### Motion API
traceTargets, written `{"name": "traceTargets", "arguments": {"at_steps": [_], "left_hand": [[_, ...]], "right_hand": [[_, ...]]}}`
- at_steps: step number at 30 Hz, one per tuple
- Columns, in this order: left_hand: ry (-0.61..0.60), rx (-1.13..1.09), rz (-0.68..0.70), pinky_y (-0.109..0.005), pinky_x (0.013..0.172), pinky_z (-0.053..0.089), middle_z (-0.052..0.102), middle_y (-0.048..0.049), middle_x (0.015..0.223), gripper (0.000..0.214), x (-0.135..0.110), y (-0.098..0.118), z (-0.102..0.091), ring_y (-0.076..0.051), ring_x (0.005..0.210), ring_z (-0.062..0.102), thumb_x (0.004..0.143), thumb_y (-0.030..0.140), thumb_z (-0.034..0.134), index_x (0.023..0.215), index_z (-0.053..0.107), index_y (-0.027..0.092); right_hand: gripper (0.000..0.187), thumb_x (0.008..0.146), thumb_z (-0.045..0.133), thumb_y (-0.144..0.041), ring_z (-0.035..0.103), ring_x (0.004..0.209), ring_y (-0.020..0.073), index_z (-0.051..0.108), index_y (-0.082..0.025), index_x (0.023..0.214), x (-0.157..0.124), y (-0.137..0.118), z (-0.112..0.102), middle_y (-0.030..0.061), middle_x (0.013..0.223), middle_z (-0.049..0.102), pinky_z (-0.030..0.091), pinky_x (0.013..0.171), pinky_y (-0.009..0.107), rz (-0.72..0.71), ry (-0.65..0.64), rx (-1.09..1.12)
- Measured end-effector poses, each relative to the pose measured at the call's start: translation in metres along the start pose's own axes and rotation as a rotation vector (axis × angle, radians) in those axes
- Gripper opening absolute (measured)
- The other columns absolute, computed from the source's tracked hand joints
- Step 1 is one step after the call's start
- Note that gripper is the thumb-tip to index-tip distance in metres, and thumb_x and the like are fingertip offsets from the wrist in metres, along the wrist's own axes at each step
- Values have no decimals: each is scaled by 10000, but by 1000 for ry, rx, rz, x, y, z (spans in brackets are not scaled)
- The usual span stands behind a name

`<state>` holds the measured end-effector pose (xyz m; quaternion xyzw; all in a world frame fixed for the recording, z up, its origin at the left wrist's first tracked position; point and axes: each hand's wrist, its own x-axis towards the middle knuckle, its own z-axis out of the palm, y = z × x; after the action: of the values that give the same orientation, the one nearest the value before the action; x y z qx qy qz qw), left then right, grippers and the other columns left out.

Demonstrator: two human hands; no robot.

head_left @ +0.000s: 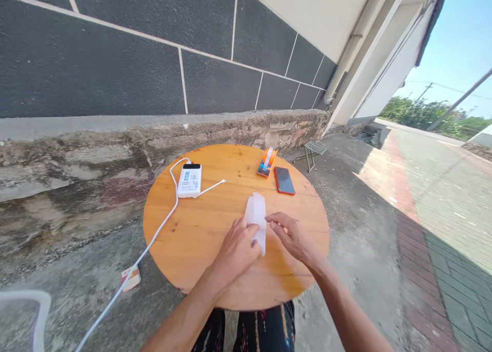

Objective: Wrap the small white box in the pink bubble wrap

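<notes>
A folded strip of thin white paper [255,211], slightly see-through, lies lengthwise near the middle of the round wooden table. My left hand [239,243] rests over its lower left part, with the thumb and bent fingers closed on it. To the right, my right hand [289,235] has its index fingertip at the paper's right edge. The thumb sits just below that finger, a little apart from it, and the other fingers curl loosely. Whether the right fingertip touches the paper or only hovers there is hard to make out.
On the round table [207,229] stand a white power bank [189,182] with a white cable [157,231], an orange tape dispenser [266,162] and a red-cased phone [284,181]. A folding stool [313,151] is beyond; a small box [131,278] lies on the ground.
</notes>
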<state>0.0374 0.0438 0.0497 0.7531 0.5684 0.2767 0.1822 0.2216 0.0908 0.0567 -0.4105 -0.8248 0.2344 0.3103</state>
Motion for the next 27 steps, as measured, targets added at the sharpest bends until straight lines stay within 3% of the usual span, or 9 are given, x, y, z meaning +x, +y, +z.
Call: {"name": "traceTargets", "arguments": {"at_steps": [6, 12, 22, 27], "left_hand": [[10, -28, 16, -318, 858, 437, 579, -66, 1009, 231, -1, 1, -2, -219, 991, 523, 812, 172, 491, 965, 655, 223], [17, -46, 35, -306, 842, 439, 581, -61, 975, 221, 0, 0, -2, -212, 984, 526, 814, 179, 506, 966, 660, 224], [8, -66, 35, -313, 853, 431, 569, -47, 942, 308, 1, -3, -2, -206, 969, 517, 730, 90, 498, 957, 659, 221], [16, -62, 34, -313, 838, 436, 565, -51, 922, 259, 0, -2, 0, -209, 963, 519, 754, 97, 487, 913, 654, 215]], "right_hand": [[301, 971, 401, -286, 539, 1127, 208, 552, -205, 1219, -21, -9, 19, 83, 1200, 597, 432, 970, 396, -65, 36, -42], [323, 969, 400, -258, 527, 1114, 221, 501, -204, 1272, -23, -8, 24, 87, 1198, 593, 420, 960, 414, -113, 46, -109], [508, 856, 567, -297, 503, 1123, 259, 438, -156, 1327, -34, -20, 19, 117, 1248, 560, 393, 961, 428, -186, -3, -240], [429, 844, 586, -240, 532, 1084, 261, 492, -179, 1258, -31, -17, 29, 103, 1205, 589, 414, 929, 420, -139, 18, -329]]}}
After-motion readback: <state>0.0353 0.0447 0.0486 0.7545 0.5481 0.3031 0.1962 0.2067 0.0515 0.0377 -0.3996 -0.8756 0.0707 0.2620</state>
